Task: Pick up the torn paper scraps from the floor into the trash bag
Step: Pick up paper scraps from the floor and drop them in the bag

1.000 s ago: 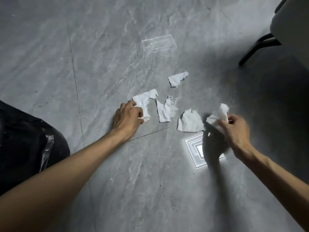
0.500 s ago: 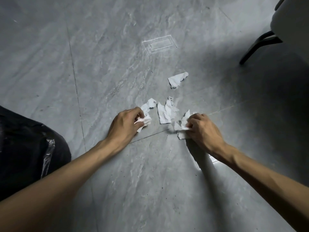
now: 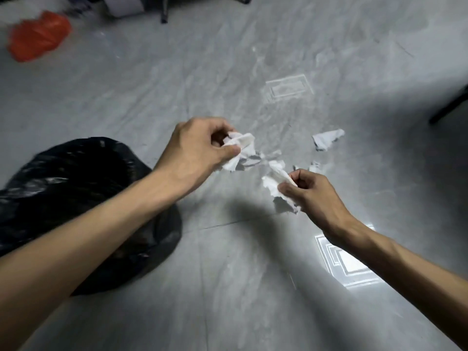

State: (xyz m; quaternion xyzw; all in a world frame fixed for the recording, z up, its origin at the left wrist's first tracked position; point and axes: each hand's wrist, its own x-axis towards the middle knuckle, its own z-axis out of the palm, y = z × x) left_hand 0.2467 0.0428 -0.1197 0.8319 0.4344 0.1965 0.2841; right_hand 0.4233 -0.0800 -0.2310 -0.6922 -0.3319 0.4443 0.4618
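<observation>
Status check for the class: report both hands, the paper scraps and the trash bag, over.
Left hand shut on crumpled scraps. Right hand shut on torn scraps. One scrap on floor. Black trash bag at left, path clear.

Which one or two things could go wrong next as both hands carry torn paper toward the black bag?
1. The crumpled white paper scraps hang loosely below the right hand; a piece may drop.
2. The black plastic trash bag lies slumped beside the left forearm, its opening unclear, so paper may miss it.
3. One torn white scrap lying on the grey floor could be forgotten.
</observation>
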